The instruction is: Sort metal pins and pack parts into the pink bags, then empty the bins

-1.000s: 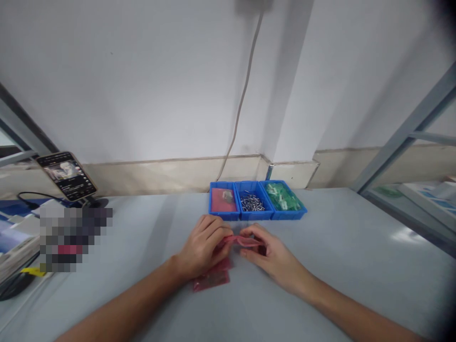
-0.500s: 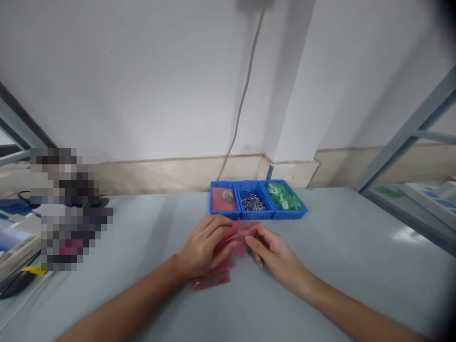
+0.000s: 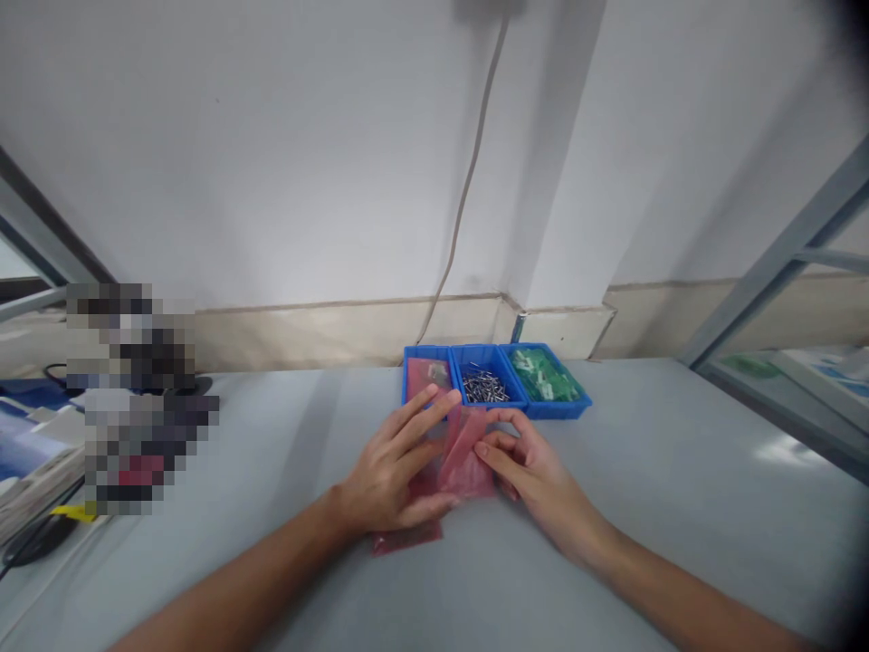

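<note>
A translucent pink plastic bag (image 3: 467,466) is raised off the table between my two hands. My right hand (image 3: 533,466) pinches its right side between thumb and fingers. My left hand (image 3: 390,471) has its fingers spread along the bag's left side; whether its thumb touches the bag I cannot tell. Beneath the left hand another pink bag (image 3: 407,538) lies on the grey table, mostly covered by the palm and wrist.
Beyond my hands stand three blue bins: one with pink bags (image 3: 422,373), one with small metal pins (image 3: 484,386), one with green packets (image 3: 547,378). A cable (image 3: 468,181) runs down the wall. At left are a pixelated area and white devices (image 3: 41,453); metal frames flank the table.
My left hand has opened its fingers and let them spread. The pink bag has been straightened up in my right hand's pinch. The view has shifted slightly.
</note>
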A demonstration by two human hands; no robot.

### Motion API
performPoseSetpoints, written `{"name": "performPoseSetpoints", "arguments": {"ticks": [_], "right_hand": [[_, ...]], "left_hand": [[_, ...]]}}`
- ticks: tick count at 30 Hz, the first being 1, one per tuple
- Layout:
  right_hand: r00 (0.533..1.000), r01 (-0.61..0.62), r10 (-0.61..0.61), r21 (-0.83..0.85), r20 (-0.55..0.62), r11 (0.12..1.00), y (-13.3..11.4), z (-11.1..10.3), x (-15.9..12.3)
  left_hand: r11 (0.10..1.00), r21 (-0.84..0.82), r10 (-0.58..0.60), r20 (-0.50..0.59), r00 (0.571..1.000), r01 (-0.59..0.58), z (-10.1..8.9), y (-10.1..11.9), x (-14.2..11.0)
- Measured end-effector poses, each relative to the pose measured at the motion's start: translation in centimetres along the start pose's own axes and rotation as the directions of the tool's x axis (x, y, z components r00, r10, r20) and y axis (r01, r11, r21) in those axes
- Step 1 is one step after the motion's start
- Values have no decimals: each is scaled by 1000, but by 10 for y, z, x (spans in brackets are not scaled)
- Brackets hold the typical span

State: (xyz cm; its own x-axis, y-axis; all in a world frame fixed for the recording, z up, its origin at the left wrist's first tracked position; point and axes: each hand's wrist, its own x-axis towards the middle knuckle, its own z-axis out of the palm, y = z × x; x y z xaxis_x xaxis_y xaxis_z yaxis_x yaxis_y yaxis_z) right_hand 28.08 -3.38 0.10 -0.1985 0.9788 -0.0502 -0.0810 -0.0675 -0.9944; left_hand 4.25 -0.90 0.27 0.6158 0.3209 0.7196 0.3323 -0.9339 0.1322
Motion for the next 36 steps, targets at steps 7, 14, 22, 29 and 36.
{"name": "performPoseSetpoints", "arguments": {"ticks": [7, 14, 22, 29, 36], "right_hand": [[1000, 2, -2, 13, 31, 1000, -2, -2, 0], [998, 0, -2, 30, 66, 1000, -3, -4, -2], [997, -8, 6, 32, 80, 999, -1, -6, -2], [1000, 10, -10, 9, -19, 1000, -3, -3, -2], [1000, -8, 8, -27, -10, 1000, -3, -5, 0]], "left_hand": [[999, 47, 24, 10, 1000, -24, -2, 0, 1], [999, 47, 27, -19, 999, -27, -2, -3, -2], [1000, 25, 13, 2, 1000, -13, -1, -5, -5], [1000, 0, 11, -9, 1000, -11, -1, -5, -3], [999, -12, -51, 25, 998, 52, 5, -3, -2]]}}
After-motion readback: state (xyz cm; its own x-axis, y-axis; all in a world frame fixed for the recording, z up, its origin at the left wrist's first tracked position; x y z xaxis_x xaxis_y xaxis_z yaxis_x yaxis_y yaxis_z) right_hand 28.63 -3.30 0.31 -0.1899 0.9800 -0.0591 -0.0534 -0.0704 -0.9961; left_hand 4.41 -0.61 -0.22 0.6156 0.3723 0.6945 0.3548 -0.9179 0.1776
